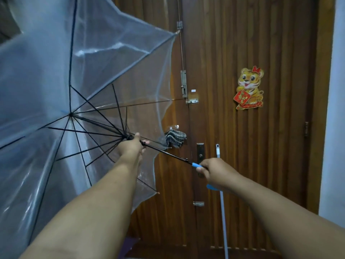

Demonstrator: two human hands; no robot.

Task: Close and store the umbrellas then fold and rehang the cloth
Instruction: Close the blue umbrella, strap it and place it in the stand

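A transparent umbrella [104, 62] with black ribs is open and fills the left half of the view, its tip pointing left. My left hand [133, 144] grips the black shaft right at the runner where the ribs meet. My right hand [214, 171] holds the blue handle [197, 165] at the shaft's lower right end. A checked cloth [175, 139] hangs bunched on the wooden door, just behind the umbrella's edge.
A wooden double door [261, 146] with bolts and a dark handle plate [200, 151] stands straight ahead. A tiger sticker [249, 88] is on its right leaf. A pale mop pole [222, 202] leans against the door. A white wall [334, 128] is at right.
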